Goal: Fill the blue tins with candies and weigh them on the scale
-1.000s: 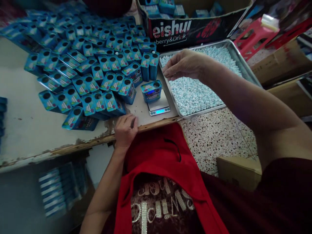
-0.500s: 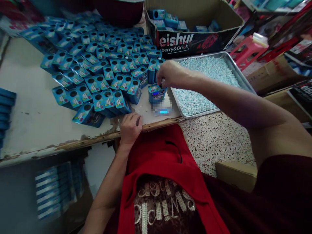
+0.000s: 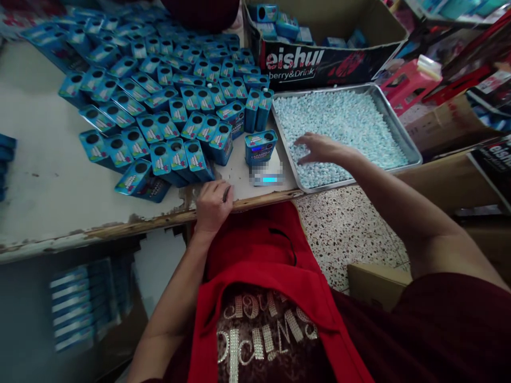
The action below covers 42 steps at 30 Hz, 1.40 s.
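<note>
Spread over the candies' left part is my right hand [image 3: 319, 149], its fingers apart just above or touching the pale blue candies [image 3: 339, 117] in a metal tray [image 3: 415, 157]. A single blue tin [image 3: 260, 148] stands on a small scale [image 3: 275, 170] with a lit display, left of the tray. My left hand [image 3: 214, 205] rests on the table's front edge with its fingers curled down; a dark ring shows on one finger. What its fingertips touch is hidden. Many blue tins with dark round openings [image 3: 162, 159] stand close together to the left of the scale.
Behind the tray is a black printed carton [image 3: 297, 66] holding blue tins. A pink stool [image 3: 413, 82] stands to the right of it. The white table [image 3: 35, 181] has a worn wooden front edge. Another carton [image 3: 377, 284] lies on the speckled floor.
My right hand has moved from above the tin on the scale rightward to the candies, and its fingers have spread. My left hand stays at the table edge. The view has shifted slightly.
</note>
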Motion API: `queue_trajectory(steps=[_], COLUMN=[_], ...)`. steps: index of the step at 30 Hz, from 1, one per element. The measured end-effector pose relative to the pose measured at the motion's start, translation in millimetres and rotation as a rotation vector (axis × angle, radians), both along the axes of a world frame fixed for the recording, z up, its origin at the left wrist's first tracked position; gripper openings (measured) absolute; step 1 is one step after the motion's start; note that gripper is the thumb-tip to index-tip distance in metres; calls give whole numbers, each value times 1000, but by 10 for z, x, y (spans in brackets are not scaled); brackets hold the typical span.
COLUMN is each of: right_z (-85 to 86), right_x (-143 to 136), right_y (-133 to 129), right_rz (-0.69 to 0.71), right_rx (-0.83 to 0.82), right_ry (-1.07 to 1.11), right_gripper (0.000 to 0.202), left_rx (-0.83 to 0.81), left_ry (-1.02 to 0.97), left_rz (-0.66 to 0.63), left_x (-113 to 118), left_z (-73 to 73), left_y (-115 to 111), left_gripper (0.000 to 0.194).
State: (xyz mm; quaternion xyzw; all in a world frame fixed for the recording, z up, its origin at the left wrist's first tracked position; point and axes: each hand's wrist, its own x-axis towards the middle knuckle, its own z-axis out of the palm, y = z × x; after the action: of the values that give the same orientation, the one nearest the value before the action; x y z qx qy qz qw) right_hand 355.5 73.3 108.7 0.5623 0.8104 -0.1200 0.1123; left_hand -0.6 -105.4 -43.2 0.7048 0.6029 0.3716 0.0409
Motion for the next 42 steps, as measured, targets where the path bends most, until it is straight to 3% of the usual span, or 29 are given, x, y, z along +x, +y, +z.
queue_trajectory(steps=[1,3,5,9,12,16,21,30,35,38,42], right_z=[-99,-235,-283,-230,-203,-203,-48,512,532,523,562], right_x=[100,263,380,545,639,646,337,-505,-741,-771,-751], right_y=[-81,-216,-283,-225,-126,-48,1,129,203,195,161], right_rz=[29,63,48,-186,-392,-460,-378,-158,-60,-14,-38], right_rx=[8,62,117,135,-19,-169,-278,-400,-342,-275,-277], right_ry=[34,90,147,422,664,818,949,1006,899,812,789], right_gripper=[64,46,29,10,13,23,32,32,39,49,46], left_rx=[-8,-18,-18,6,7,33,3,51,67,73,84], left_ry=[-1,-1,6,27,42,63,67,62,53,46,25], left_rz=[0,2,9,33,50,65,72,66,58,54,33], left_x=[1,3,5,6,7,10,3,-6,11,24,39], left_z=[1,4,6,10,12,16,14,1,-1,0,44], left_y=[-1,-3,-8,-24,-36,-42,-44,-38,-24,-23,-42], left_gripper=[24,24,23,26,27,27,25,24,23,23,22])
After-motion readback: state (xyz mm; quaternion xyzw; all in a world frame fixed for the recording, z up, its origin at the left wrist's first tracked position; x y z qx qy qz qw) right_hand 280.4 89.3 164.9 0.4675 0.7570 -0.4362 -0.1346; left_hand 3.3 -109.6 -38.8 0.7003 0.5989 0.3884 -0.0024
